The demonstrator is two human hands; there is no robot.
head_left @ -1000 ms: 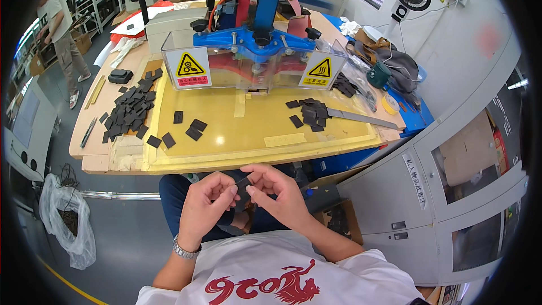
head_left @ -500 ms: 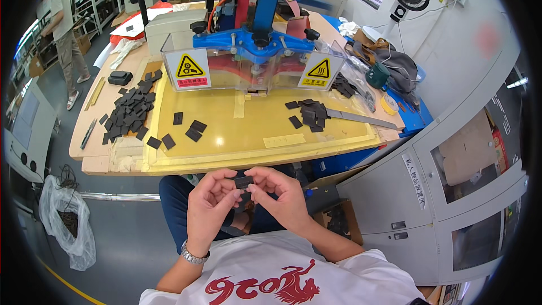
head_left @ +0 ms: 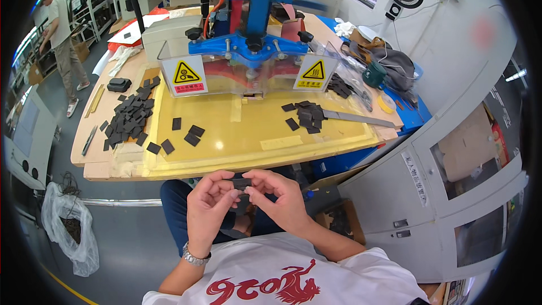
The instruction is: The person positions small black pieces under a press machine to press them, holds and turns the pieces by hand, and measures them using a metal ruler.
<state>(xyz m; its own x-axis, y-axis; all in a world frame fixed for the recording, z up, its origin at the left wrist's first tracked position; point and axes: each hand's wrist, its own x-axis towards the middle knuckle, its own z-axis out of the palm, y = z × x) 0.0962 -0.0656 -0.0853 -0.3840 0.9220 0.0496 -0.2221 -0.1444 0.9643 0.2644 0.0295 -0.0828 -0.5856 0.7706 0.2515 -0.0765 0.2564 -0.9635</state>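
Observation:
Between my two hands, just in front of the table's near edge, is a small black rectangular piece (head_left: 242, 183). My left hand (head_left: 213, 199) pinches its left end with thumb and fingers. Its right end sits between the thumb and fingers of my right hand (head_left: 275, 196). Fingertips cover part of the piece. On the yellow work surface (head_left: 226, 155) lie several similar flat black pieces: a heap (head_left: 131, 116) at the left, a few loose pieces (head_left: 195, 134) left of the middle, and a smaller pile (head_left: 309, 116) at the right.
A blue press (head_left: 251, 45) with a clear guard and warning signs stands over the table. A long metal strip (head_left: 358, 118) reaches right from the smaller pile. A pen-like tool (head_left: 89, 141) and black case (head_left: 118, 85) lie left. Grey cabinets (head_left: 389, 209) stand right; a person (head_left: 63, 51) is far left.
Both hands keep hold of the black piece in nearly the same pose. My view has shifted slightly, so the press and table sit a little lower in the picture.

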